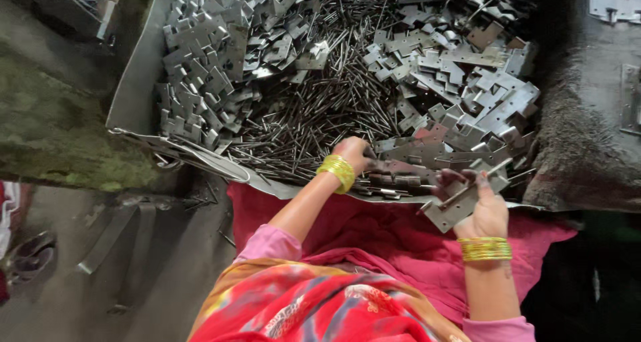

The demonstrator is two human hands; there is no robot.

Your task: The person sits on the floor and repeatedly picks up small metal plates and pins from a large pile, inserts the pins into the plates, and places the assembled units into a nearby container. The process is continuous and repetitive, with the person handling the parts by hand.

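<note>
Holding a metal hinge [461,202] in the closed right hand [484,212], the person reaches the left hand [354,154] into thin pins [314,115], its grip hidden.

A metal workshop: tray [133,82] heaped with hinge plates [200,55] and pins [314,108].

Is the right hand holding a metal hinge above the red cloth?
Yes, the right hand grips a grey metal hinge over the red cloth.
</note>
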